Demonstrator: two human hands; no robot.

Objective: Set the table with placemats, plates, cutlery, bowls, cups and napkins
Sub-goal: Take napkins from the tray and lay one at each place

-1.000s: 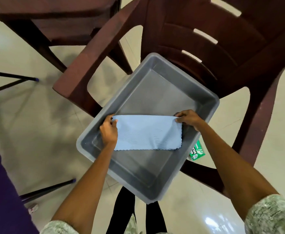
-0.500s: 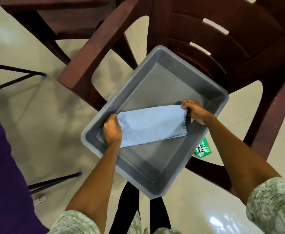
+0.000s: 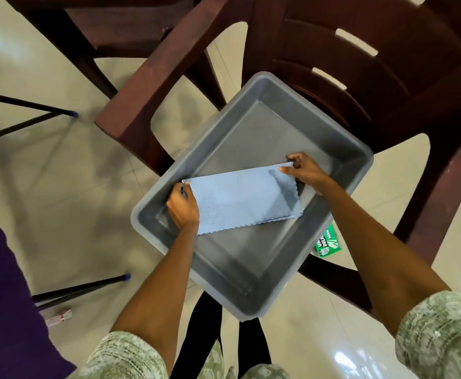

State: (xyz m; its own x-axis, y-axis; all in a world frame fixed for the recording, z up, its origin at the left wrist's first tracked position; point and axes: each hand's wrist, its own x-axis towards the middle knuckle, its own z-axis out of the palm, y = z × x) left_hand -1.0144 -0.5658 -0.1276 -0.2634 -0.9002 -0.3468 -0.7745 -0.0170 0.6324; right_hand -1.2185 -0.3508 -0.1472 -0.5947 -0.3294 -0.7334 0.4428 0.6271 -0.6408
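Over the grey tub that sits on the seat of a dark red plastic chair, we hold a light blue napkin stretched flat between our two hands. Our left hand pinches the napkin's left edge, and our right hand pinches its upper right corner, so the folded cloth hangs just above the tub's floor. Apart from this napkin the tub shows nothing inside, which suggests to us that the other pieces are already taken out, or were never kept here; we cannot tell which. The counter itself is out of view, apart perhaps from a purple cloth at the left edge, so we cannot judge how many placemats, plates, cutlery, bowls or cups are laid. What plainly remains is carrying this napkin across and setting it at a place.
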